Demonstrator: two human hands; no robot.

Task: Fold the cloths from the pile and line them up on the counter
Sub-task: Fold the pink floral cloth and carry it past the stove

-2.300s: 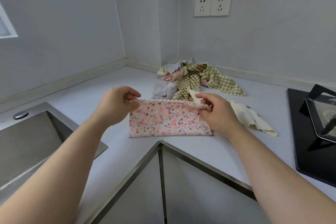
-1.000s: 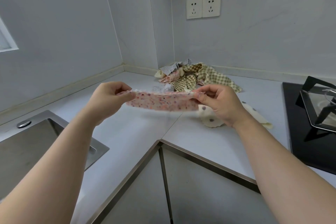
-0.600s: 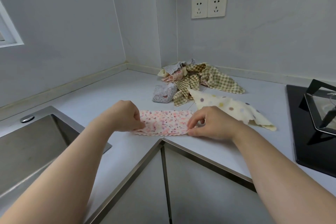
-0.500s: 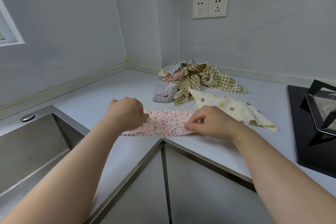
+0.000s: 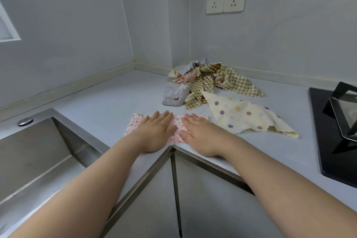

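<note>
A pink speckled cloth (image 5: 136, 121), folded into a narrow strip, lies flat on the grey counter (image 5: 108, 104) near the front corner. My left hand (image 5: 154, 131) and my right hand (image 5: 201, 133) both press flat on it with straight fingers, side by side, covering most of the strip. Behind them sits the pile of cloths (image 5: 208, 77) in the wall corner, with green checked pieces on top. A small folded grey dotted cloth (image 5: 173, 97) lies at the pile's left. A cream cloth with coloured dots (image 5: 243, 116) is spread to the right of my hands.
A steel sink (image 5: 38, 156) is sunk into the counter at the left. A black hob (image 5: 336, 133) with a pan support stands at the right. Two wall sockets (image 5: 225, 0) are above the pile. The counter's front edge forms an inward corner below my wrists.
The pink cloth was lifted, folded again into a narrow strip and laid down. My hands let go of its ends and now press flat on it.
</note>
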